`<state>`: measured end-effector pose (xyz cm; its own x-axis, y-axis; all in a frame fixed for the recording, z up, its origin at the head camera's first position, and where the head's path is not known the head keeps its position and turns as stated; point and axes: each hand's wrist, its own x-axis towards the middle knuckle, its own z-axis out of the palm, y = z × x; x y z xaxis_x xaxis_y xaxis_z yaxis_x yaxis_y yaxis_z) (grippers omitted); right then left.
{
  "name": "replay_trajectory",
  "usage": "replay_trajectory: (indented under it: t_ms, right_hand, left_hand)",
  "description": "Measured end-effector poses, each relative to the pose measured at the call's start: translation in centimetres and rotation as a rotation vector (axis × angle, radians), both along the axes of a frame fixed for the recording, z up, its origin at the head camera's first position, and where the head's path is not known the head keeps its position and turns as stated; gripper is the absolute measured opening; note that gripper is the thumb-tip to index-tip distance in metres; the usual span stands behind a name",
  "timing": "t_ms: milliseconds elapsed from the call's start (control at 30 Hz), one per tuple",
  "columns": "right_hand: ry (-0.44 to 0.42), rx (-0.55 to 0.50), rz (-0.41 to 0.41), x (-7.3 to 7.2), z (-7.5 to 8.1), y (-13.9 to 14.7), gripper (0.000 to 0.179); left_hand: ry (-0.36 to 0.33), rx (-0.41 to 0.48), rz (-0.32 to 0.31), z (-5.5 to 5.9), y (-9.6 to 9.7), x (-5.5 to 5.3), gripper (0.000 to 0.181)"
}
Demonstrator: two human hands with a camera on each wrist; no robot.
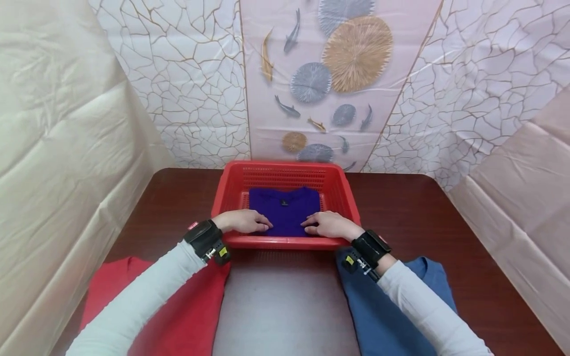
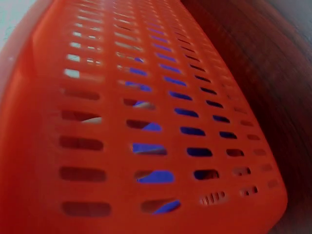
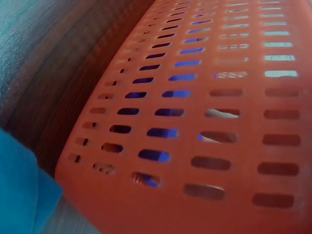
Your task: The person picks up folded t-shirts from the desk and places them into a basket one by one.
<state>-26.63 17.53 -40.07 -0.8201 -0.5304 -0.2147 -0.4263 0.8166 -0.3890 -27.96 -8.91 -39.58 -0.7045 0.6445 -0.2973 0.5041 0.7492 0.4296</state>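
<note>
A folded purple shirt (image 1: pixel 285 212) lies in a red plastic basket (image 1: pixel 285 242), its neckline with a dark label toward the back. My left hand (image 1: pixel 245 220) reaches over the basket's front left, fingertips touching the shirt's left part. On the right part of the shirt rest the fingertips of my right hand (image 1: pixel 331 225), fingers loosely bent. Neither hand grips the cloth. Through the slots of the basket wall (image 2: pixel 117 161) in the left wrist view, bits of purple cloth show. The right wrist view also faces the slotted wall (image 3: pixel 185 151); both hands are mostly hidden there.
A red shirt (image 1: pixel 178 311) lies at the front left of the dark wooden table (image 1: pixel 401 202). At the front right lies a blue shirt (image 1: pixel 383 316), under my right forearm. Between them is a grey surface (image 1: pixel 285 306). Patterned cloth (image 1: pixel 191 89) hangs behind the table.
</note>
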Motion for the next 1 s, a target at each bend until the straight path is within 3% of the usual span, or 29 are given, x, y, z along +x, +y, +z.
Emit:
replay_trajectory:
  t_ms: [133, 267, 400, 500, 633, 733, 1000]
  right_hand:
    - [0.178, -0.121, -0.127, 0.8, 0.2, -1.1, 0.022]
    - [0.427, -0.310, -0.200, 3.0, 0.9, -3.1, 0.013]
    - [0.596, -0.422, -0.148, 6.4, 1.7, -5.8, 0.019]
    - [0.645, -0.445, -0.085, 9.2, 1.8, -7.8, 0.025]
    - [0.688, -0.409, -0.021, 12.0, 0.7, -10.2, 0.030]
    - [0.707, -0.345, 0.029, 13.4, -0.7, -11.9, 0.032]
    - [0.633, -0.222, 0.093, 14.9, -3.6, -14.9, 0.025]
  left_hand:
    - [0.172, 0.134, 0.109, 0.1, 0.0, 0.6, 0.025]
    - [0.447, 0.298, 0.232, 1.3, 0.5, 2.9, 0.018]
    - [0.719, 0.345, 0.288, 2.4, 0.5, 6.3, 0.016]
    - [0.835, 0.341, 0.309, 2.6, -0.1, 8.9, 0.017]
    - [0.865, 0.310, 0.370, 2.0, -2.0, 11.9, 0.016]
    - [0.832, 0.256, 0.443, 0.9, -4.0, 13.8, 0.013]
    - [0.708, 0.144, 0.658, -1.6, -11.7, 17.5, 0.015]
